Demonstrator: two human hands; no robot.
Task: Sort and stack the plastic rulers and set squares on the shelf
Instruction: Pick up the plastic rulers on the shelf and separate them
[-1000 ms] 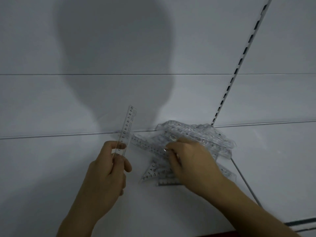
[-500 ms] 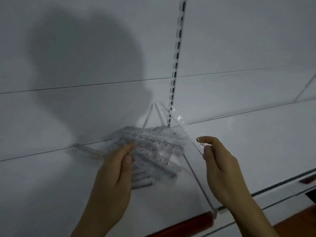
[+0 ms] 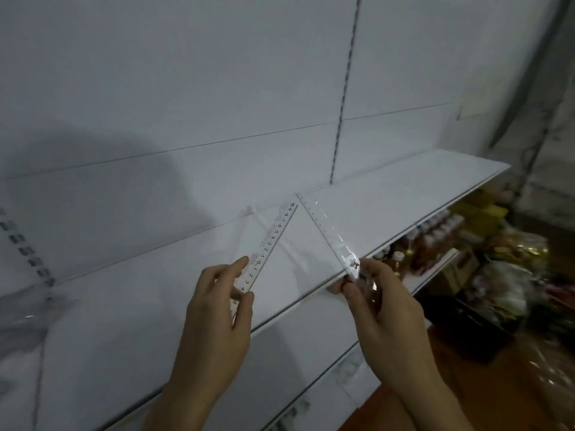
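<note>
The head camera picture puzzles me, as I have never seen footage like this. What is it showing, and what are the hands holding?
No machine here: a person wears a camera on the head, looking forward and down at their own bare hands. The left hand pinches a clear plastic ruler with printed numbers. The right hand pinches a second clear ruler. Their far tips nearly meet, forming a peak above a white shelf. At the far left edge lie more clear plastic pieces, blurred. Bottles stand on a lower shelf to the right.
</note>
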